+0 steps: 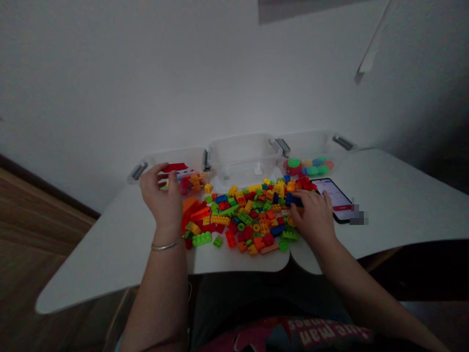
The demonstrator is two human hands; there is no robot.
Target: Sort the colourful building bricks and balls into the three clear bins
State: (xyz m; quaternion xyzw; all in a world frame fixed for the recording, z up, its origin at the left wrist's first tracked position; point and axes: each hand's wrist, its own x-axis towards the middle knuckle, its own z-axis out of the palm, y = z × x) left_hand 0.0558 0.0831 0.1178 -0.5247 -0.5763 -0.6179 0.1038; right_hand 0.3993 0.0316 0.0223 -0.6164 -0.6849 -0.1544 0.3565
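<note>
My left hand [161, 198] is raised over the left clear plastic box [166, 155], a bangle on its wrist. Its thumb and forefinger are apart, with a flat red piece [176, 167] just beyond the fingertips; contact is unclear. My right hand [315, 215] rests at the right side of a heap of toy building bricks [245, 217]. Its fingers are spread, close to a dark blue brick [291, 199] that they partly cover. Red, orange, yellow, green and blue bricks of several sizes make up the heap, with a few round pieces among them.
A middle clear box [244, 146] stands against the wall. Round coloured pieces [317, 166] lie in the right clear box [308, 142]. A lit phone [335, 200] lies beside my right hand. The white tabletop [395, 195] has a notched front edge near my body.
</note>
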